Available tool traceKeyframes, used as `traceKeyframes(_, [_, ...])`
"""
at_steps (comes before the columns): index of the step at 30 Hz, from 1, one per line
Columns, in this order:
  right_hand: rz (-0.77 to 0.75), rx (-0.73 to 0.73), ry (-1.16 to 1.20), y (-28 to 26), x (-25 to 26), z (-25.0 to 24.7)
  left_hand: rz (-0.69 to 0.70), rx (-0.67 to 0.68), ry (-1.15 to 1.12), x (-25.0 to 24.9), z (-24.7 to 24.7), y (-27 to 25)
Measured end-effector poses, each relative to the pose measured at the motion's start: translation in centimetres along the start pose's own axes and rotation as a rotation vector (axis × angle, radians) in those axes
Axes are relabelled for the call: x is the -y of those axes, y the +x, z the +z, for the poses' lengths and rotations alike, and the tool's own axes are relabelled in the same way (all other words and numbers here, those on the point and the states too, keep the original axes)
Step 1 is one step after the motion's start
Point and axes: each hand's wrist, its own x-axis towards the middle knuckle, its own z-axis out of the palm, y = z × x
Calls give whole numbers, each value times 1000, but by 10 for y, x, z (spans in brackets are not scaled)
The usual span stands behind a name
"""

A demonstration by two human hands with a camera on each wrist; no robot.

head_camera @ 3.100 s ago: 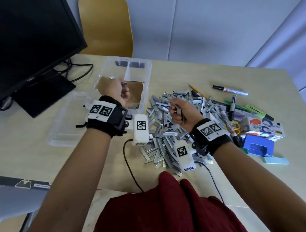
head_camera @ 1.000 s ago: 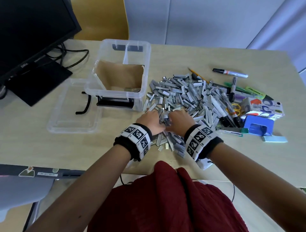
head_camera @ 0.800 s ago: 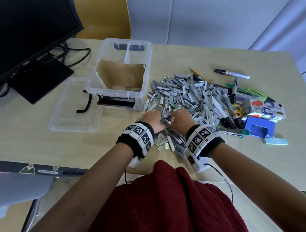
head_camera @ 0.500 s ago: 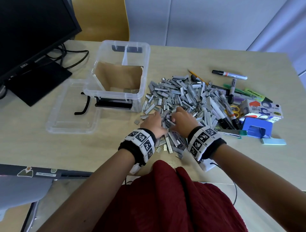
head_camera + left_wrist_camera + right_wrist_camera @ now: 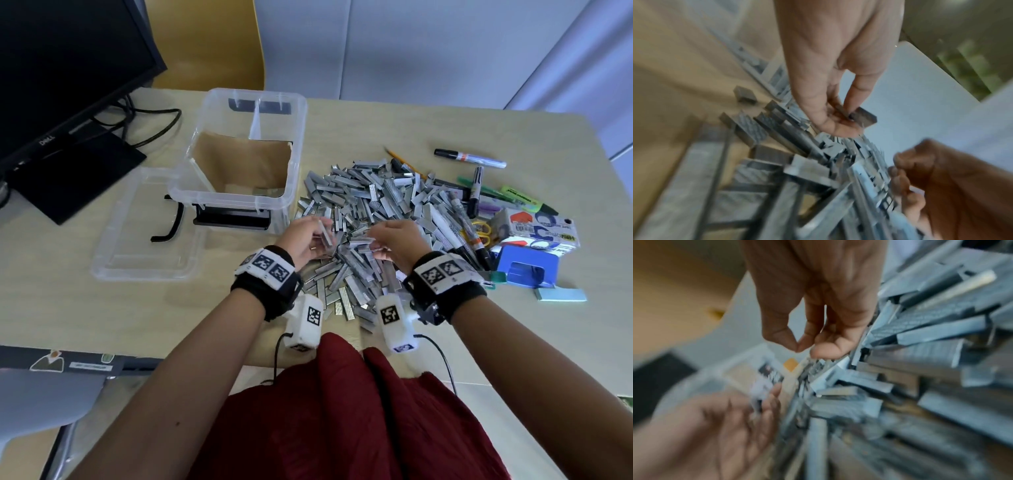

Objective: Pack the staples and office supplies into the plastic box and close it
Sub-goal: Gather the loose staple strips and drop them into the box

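The left hand point(image 5: 306, 240) pinches a staple strip point(image 5: 863, 117); the right hand point(image 5: 397, 245) grips strips above the staple pile point(image 5: 370, 212) mid-table. Best carried level to the open plastic box point(image 5: 239, 205), just left of the pile, keeping strips from scattering

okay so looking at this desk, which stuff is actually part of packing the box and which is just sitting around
Part of the job:
- pile of staple strips
- staple strip pinched in the left hand
- right hand, fingers over the pile
- plastic box, open
- lid beside it
- markers, highlighter, scissors, hole punch, staple carton

Just lying about:
- monitor
- cables
- yellow chair
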Motion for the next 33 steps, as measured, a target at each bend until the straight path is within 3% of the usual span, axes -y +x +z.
traceKeyframes(2, [15, 25, 102, 0, 3, -4, -31, 23, -194, -5, 1, -1])
traceKeyframes(5, [-151, 44, -437, -1, 0, 5, -76, 7, -180, -11, 5, 3])
traceKeyframes(8, [-323, 121, -1016, -3, -13, 19, 15, -88, 409, -12, 11, 15])
traceKeyframes(11, [-429, 96, -1288, -3, -23, 28, 187, -164, 1106, -7, 14, 22])
traceKeyframes(15, [-524, 68, -1325, -1, -28, 33, 250, -92, 1387, -1, 17, 24])
traceKeyframes(19, [-457, 76, -1200, 2, -22, 28, 268, -81, 1512, 1, 20, 26])
traceKeyframes(24, [-234, 48, -762, 4, -10, 8, 245, -73, 1454, 2, 19, 29])
traceKeyframes(27, [-25, 79, -214, 2, -4, -6, 197, -70, 1152, 0, 15, 32])
traceKeyframes(30, [123, 102, 410, -2, 1, -17, 63, -22, 575, -3, 10, 33])
traceKeyframes(31, [146, 114, 539, -2, 3, -19, 32, -7, 375, -4, 9, 32])
traceKeyframes(33, [144, 150, 543, 1, 7, -20, 14, 18, 112, -6, 7, 28])
